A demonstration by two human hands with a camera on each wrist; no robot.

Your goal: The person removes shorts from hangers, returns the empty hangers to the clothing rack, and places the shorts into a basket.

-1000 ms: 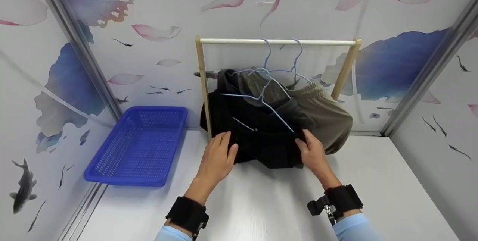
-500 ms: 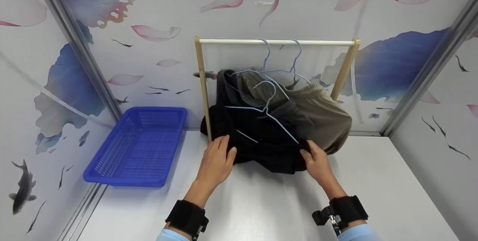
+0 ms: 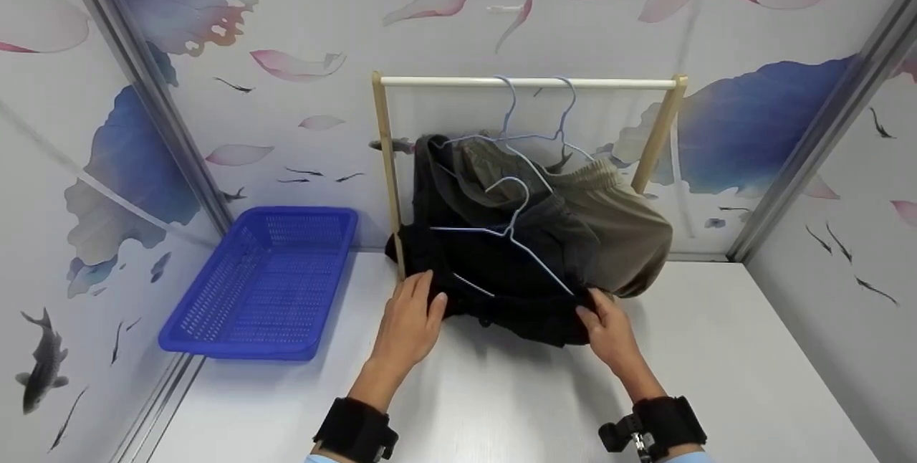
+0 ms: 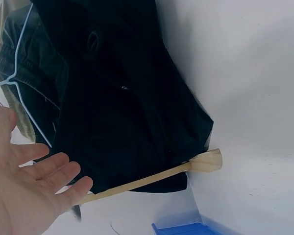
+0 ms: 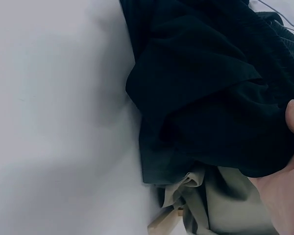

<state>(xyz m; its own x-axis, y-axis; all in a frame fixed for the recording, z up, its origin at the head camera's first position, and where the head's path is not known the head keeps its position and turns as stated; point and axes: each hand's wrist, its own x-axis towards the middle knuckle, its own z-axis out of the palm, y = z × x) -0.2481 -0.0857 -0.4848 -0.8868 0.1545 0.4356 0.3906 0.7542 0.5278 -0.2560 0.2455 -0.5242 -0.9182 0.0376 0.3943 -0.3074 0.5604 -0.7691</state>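
Black pants (image 3: pixel 516 320) lie at the front of the clothes rack, their waistband held towards me. A pale blue wire hanger (image 3: pixel 510 230) sits in the waist opening, its hook free and below the rail. At the right end of the waistband, my right hand (image 3: pixel 612 330) pinches the cloth, with the thumb on top. My left hand (image 3: pixel 408 320) touches the left side of the pants with fairly straight fingers; in the left wrist view its fingers (image 4: pixel 63 171) are spread apart in front of the cloth. Behind hang grey pants (image 3: pixel 437 169) and khaki pants (image 3: pixel 630 226) on similar hangers.
The rack's white rail (image 3: pixel 444 81) carries two hanger hooks, between wooden side posts (image 3: pixel 655 140). A blue plastic basket (image 3: pixel 258 355) stands to the left on the white table (image 3: pixel 501 406). Printed wall panels enclose the back and sides.
Both hands have drawn down towards me with the front of the black pants. The loose hanger has come down too, its hook now farther from the rail.
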